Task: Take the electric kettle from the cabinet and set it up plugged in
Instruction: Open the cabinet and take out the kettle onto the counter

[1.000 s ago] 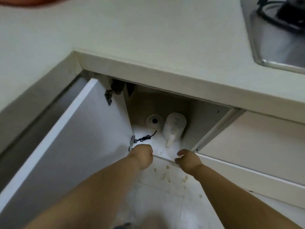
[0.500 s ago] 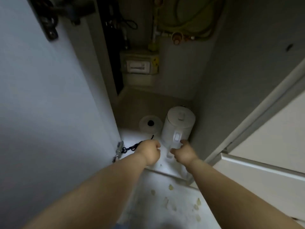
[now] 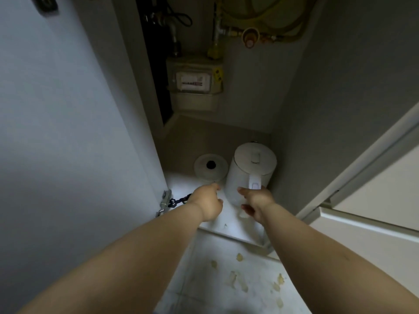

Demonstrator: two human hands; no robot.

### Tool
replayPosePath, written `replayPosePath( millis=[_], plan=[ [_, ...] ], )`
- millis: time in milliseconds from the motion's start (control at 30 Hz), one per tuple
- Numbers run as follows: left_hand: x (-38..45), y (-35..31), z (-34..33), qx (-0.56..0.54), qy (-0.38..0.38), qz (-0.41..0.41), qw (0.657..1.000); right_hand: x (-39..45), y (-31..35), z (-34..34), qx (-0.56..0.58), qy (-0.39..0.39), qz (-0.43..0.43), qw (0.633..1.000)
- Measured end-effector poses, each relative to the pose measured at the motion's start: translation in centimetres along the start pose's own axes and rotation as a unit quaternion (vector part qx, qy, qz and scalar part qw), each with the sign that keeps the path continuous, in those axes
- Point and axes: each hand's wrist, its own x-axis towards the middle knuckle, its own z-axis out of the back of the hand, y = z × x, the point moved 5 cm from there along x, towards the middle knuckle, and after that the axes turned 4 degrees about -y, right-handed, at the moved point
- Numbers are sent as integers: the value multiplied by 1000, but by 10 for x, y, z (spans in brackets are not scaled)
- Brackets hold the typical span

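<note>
Right hand: we see our right hand [image 3: 255, 203] at the kettle's handle [image 3: 254, 185], fingers spread and curled towards it, thumb below; we cannot tell whether the grip has closed on it.
Left hand: our left hand [image 3: 208, 201] is loosely curled and holds nothing, its fingertips [image 3: 216, 186] reaching towards the front edge of the kettle base.
Kettle: the white electric kettle [image 3: 250, 172] stands upright on the cabinet floor [image 3: 181, 182], in the right rear corner, handle facing us.
Kettle base: the round power base [image 3: 210, 166] with its dark centre connector sits just beside the kettle, on its left.
Cord: a black cord [image 3: 179, 200] lies on the cabinet floor left of our left hand, near the door hinge [image 3: 165, 201].
Door: the cabinet door [image 3: 68, 132] stands open on the left.
Back wall: we see a gas meter [image 3: 195, 83] with yellow hose [image 3: 260, 21] above it.
Kitchen floor: pale tiles [image 3: 226, 279] with yellowish stains lie below the cabinet sill.
</note>
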Motion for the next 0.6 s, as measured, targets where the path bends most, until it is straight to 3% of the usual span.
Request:
replayPosePath(
  millis=[133,267,500,600],
  plan=[
    [-1,1,6,-18,0,9,1000,-2,-7,18,-48,-45,-14,998],
    [4,-2,23,-49,-22,29,998,-8,5,33,-165,-71,32,983],
    [-9,4,51,-219,-96,52,970,-33,31,27,-267,2,111,957],
    [-31,8,60,-231,-100,48,967,-55,32,24,-279,41,117,952]
  ],
)
